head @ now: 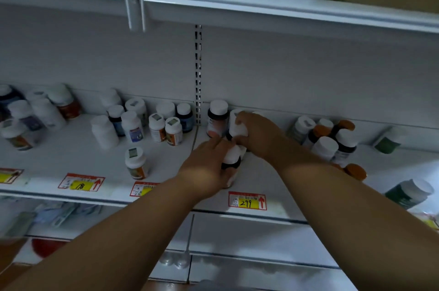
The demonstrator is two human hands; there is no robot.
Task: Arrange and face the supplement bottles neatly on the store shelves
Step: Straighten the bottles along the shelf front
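On the white shelf (166,172), my left hand (209,167) grips a dark white-capped bottle (231,160) near the front edge. Just behind it my right hand (256,134) curls over the cap of a second white-capped bottle (237,128). A third dark bottle with a white cap (217,119) stands upright right beside them against the back panel. The lower parts of both held bottles are hidden by my fingers.
Several loose bottles (133,126) stand scattered to the left, one alone (135,163) near the front. Orange- and white-capped bottles (330,138) cluster at the right, with green bottles (408,193) lying over. Price tags (247,201) line the shelf edge. Another shelf (261,3) hangs overhead.
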